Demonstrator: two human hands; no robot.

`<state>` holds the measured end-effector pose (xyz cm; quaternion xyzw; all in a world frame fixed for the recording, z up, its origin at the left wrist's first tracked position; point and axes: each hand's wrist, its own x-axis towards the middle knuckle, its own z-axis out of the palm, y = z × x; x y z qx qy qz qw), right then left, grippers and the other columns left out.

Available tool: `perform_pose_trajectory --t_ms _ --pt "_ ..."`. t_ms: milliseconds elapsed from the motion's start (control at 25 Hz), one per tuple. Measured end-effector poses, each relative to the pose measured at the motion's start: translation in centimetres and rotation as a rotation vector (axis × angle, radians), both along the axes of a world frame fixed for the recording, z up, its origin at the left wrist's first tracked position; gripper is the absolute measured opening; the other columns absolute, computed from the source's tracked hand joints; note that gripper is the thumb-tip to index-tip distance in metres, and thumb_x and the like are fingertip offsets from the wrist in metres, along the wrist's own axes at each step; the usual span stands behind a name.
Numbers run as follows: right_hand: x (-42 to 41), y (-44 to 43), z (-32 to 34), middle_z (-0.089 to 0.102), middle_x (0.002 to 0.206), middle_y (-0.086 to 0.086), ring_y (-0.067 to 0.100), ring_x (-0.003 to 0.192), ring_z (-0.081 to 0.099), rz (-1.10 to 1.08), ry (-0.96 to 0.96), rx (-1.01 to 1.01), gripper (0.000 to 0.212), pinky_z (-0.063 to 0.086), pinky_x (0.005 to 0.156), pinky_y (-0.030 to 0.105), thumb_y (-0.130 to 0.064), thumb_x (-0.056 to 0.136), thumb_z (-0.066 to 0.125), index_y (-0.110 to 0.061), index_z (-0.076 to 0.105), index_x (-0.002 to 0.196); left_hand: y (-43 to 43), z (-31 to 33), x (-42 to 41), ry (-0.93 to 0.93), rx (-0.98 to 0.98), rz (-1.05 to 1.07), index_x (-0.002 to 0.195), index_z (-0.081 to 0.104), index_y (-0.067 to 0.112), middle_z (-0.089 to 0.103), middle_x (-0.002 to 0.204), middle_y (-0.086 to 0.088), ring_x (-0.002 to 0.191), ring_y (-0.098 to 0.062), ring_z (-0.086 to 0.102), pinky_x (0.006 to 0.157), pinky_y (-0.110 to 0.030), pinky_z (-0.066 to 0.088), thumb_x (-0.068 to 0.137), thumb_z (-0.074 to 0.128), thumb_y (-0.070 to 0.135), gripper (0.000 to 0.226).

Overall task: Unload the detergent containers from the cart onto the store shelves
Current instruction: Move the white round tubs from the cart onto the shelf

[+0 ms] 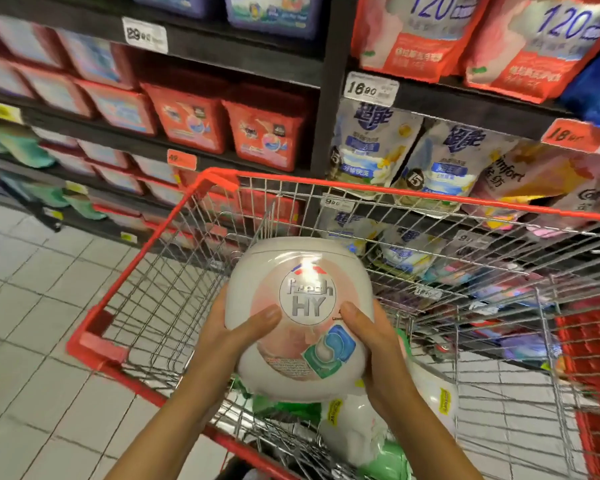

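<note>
Dark metal store shelving fills the upper half of the view, from nine o'clock over twelve to three o'clock. A pale tiled floor lies at eight o'clock. A silver wire shopping cart with a red rim stands against the shelving and reaches from the centre out to four o'clock and down to six. On the shelving, rows of red rectangular detergent boxes sit at eleven o'clock, large orange-red refill bags hang at one o'clock, and white-and-blue soft pouches stand at two o'clock just behind the cart's far wall. The round white plastic detergent container, with a pink label and a circular "fresh HY" badge, is held above the cart just below the centre, its label facing up. More white rounded containers lie in the cart's bottom at five to six o'clock, with green packaging among them. The left hand holds the raised container at its seven o'clock side and the right hand at its four o'clock side; each thumb lies across the label, and the other fingers are hidden behind the container. White price tags sit on the shelf edges at eleven and one o'clock.
</note>
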<state>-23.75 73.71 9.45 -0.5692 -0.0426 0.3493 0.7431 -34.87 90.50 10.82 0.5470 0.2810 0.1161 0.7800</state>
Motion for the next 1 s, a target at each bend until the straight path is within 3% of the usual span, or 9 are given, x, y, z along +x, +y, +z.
perform_pose_trajectory --t_ms 120,200,360,480,560,680,840,1000 --pt "-2.2 3.6 0.6 0.070 0.116 0.009 0.028 0.099 0.070 0.079 -0.029 0.006 0.064 0.057 0.072 0.033 -0.036 0.074 0.073 -0.021 0.052 0.133 2.4 0.2 -3.5 -0.007 0.015 0.088 0.127 0.055 0.030 0.072 0.110 -0.005 0.096 -0.026 0.071 0.066 -0.033 0.059 0.053 0.079 0.044 0.079" --pt "-4.2 6.9 0.9 0.068 0.118 0.011 0.028 0.100 0.070 0.091 -0.005 0.030 0.067 0.058 0.074 0.036 -0.040 0.073 0.074 -0.019 0.052 0.132 4.9 0.5 -6.4 -0.029 0.030 0.116 0.127 0.056 0.029 0.072 0.111 -0.007 0.096 -0.027 0.071 0.067 -0.033 0.059 0.057 0.078 0.043 0.075" --pt "-9.9 14.8 2.0 0.064 0.126 0.015 0.033 0.106 0.067 0.068 0.088 0.015 0.103 0.055 0.088 0.050 -0.055 0.054 0.085 -0.015 0.045 0.140 11.6 1.8 -12.8 -0.046 0.045 0.183 0.112 0.065 0.039 0.074 0.107 -0.003 0.093 -0.022 0.073 0.065 -0.025 0.058 0.057 0.079 0.043 0.057" --pt "-14.5 20.8 2.4 0.069 0.118 0.015 0.032 0.101 0.069 0.006 0.117 0.072 0.082 0.058 0.078 0.042 -0.049 0.063 0.082 -0.014 0.055 0.132 17.8 3.0 -16.6 -0.024 0.080 0.163 0.101 0.067 0.039 0.076 0.094 0.006 0.081 -0.013 0.074 0.057 -0.018 0.055 0.048 0.078 0.048 0.054" --pt "-16.9 24.3 3.0 0.068 0.117 0.018 0.037 0.105 0.066 -0.006 0.131 0.090 0.078 0.054 0.090 0.051 -0.051 0.063 0.078 -0.011 0.059 0.127 21.8 3.6 -18.7 -0.006 0.090 0.151 0.105 0.064 0.030 0.076 0.089 0.006 0.077 -0.012 0.074 0.054 -0.017 0.054 0.043 0.079 0.048 0.066" --pt "-18.9 28.2 4.0 0.065 0.120 0.023 0.042 0.111 0.062 -0.021 0.107 0.108 0.085 0.044 0.101 0.060 -0.054 0.060 0.081 -0.008 0.057 0.128 26.1 4.5 -20.2 -0.020 0.074 0.093 0.115 0.062 0.023 0.076 0.100 -0.002 0.086 -0.018 0.073 0.061 -0.021 0.055 0.048 0.082 0.042 0.072" --pt "-18.9 32.9 4.8 0.066 0.118 0.024 0.044 0.111 0.061 -0.015 0.066 0.141 0.079 0.042 0.101 0.063 -0.049 0.063 0.079 -0.007 0.059 0.126 30.9 5.0 -20.4 -0.086 0.061 0.073 0.116 0.064 0.025 0.074 0.106 -0.004 0.092 -0.020 0.072 0.063 -0.022 0.055 0.053 0.081 0.037 0.066" --pt "-17.5 38.7 5.4 0.067 0.115 0.024 0.045 0.107 0.063 -0.027 0.003 0.131 0.068 0.043 0.099 0.064 -0.045 0.070 0.075 -0.006 0.061 0.123 36.4 5.3 -19.0 -0.103 0.074 0.071 0.127 0.056 0.021 0.072 0.114 -0.006 0.100 -0.024 0.070 0.069 -0.027 0.056 0.054 0.079 0.038 0.078"
